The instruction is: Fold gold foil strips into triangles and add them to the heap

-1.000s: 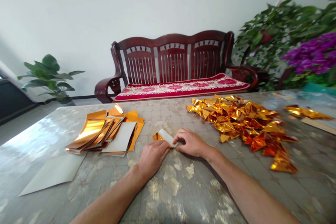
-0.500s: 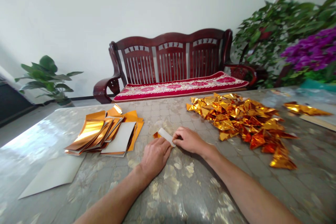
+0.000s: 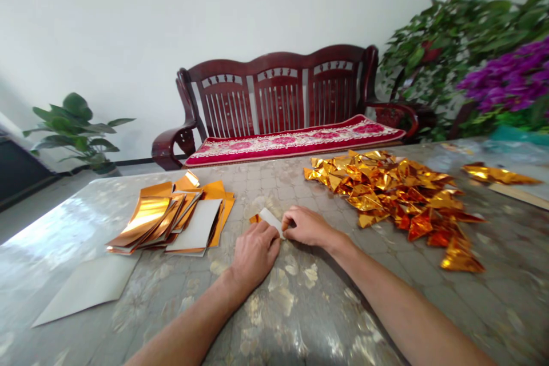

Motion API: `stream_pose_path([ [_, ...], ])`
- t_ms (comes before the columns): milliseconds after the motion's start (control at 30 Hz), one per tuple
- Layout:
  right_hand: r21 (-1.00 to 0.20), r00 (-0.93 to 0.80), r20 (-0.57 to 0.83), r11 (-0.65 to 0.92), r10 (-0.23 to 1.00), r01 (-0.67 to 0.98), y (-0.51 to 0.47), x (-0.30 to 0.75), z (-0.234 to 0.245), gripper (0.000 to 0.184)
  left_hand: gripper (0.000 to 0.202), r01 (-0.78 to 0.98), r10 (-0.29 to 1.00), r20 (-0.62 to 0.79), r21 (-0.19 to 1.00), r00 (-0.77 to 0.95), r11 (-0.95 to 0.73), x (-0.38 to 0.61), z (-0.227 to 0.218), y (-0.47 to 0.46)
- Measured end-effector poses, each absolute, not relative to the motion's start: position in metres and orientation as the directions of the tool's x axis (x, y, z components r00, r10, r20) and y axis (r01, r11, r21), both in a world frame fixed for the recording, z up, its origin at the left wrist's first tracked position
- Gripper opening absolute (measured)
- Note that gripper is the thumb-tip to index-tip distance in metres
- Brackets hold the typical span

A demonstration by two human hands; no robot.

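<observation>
A small folded piece of gold foil paper (image 3: pixel 270 219), its pale back facing up and a bit of gold at its left end, lies on the table between my hands. My left hand (image 3: pixel 256 249) rests over its near edge, fingers bent and pressing on it. At its right end, my right hand (image 3: pixel 306 225) pinches the paper between thumb and forefinger. Part of the paper is hidden under my fingers. To the left lies a loose stack of gold foil sheets (image 3: pixel 154 214); to the right is a heap of folded gold foil pieces (image 3: pixel 390 189).
A single pale sheet (image 3: pixel 88 286) lies at the table's left. More folded gold foil (image 3: pixel 500 174) sits by a board (image 3: pixel 518 195) at the right edge. Beyond the patterned tabletop (image 3: pixel 274 320) stand a wooden bench (image 3: pixel 281 97), a potted plant (image 3: pixel 81 128) and purple flowers (image 3: pixel 508 77).
Both hands stay almost in place on the paper, with only slight shifts of the fingers. The stack and the heap look the same.
</observation>
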State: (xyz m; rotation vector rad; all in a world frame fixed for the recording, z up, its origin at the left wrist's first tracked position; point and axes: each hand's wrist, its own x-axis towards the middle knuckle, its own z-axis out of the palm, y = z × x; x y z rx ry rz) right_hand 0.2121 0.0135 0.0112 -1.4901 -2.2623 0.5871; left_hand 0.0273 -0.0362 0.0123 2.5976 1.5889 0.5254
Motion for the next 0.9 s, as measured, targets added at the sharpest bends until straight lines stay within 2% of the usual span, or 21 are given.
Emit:
stream_pose_path([
  [167,-0.526,-0.371,0.071,0.351,0.926,0.775,0.0129,0.2107,0.0112,0.011,0.018,0.842,0.875,0.259,0.26,0.41,-0.472,0.0269,0.0123,-0.0354],
  [467,-0.538,-0.365,0.068,0.342,0.929,0.77,0.0136,0.2101,0.0108,0.011,0.014,0.845,0.905,0.254,0.338,0.341,-0.413,0.0286,0.0097,-0.0355],
  [900,-0.545,-0.368,0.027,0.322,0.929,0.774,0.0174,0.2104,0.009,0.015,0.011,0.842,0.91,0.263,0.362,0.319,-0.4,0.0296,0.0079,-0.0358],
])
